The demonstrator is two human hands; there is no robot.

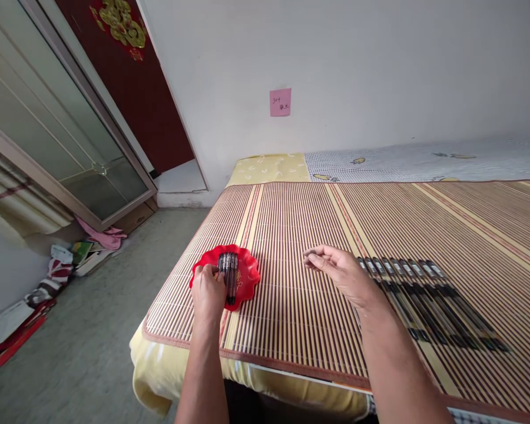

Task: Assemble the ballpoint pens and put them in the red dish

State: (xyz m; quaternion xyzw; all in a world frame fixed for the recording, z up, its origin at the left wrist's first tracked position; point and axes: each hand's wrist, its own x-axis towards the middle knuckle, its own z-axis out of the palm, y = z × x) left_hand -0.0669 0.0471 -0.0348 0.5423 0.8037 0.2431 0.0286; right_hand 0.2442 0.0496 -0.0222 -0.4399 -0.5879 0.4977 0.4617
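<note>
A red scalloped plate [250,265] lies near the left edge of the mat, with several dark pens [232,274] side by side on it. My left hand [208,291] is over the plate's left side, its fingers closed on the leftmost pen of that group. To the right, my right hand [335,271] hovers above the mat. Its fingers are curved and slightly apart from the thumb, and nothing shows between them. Beyond that wrist, several more dark pens [424,294] lie in a slanted row, partly hidden by my right forearm.
A striped bamboo mat [287,306] covers the bed, with yellow cloth [265,171] at its far end. A pink note [280,102] is on the white wall. On the left are a glass-panelled door [70,118] and items piled on the floor.
</note>
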